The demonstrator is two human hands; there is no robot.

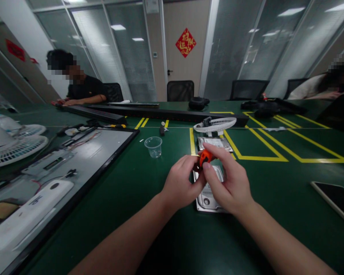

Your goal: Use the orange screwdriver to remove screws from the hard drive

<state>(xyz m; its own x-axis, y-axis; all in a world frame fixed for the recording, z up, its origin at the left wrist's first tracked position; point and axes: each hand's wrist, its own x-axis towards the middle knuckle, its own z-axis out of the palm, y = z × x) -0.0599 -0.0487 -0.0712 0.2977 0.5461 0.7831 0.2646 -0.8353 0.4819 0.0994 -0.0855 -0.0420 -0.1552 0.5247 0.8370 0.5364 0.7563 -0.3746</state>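
My left hand (180,184) and my right hand (227,182) meet above the green table, both pinched on a small orange-and-black tool (204,157). Directly beneath them lies a silver hard drive (206,201), partly hidden by my hands. A second silver drive (215,143) lies just beyond, in front of a white fan grille (216,124).
A clear plastic cup (153,146) stands left of my hands. A large black-framed panel (83,152) with parts on it fills the left side, with white fan grilles (15,147) beyond. A tablet (336,198) lies at right. A person (80,88) sits far left, another (326,84) far right.
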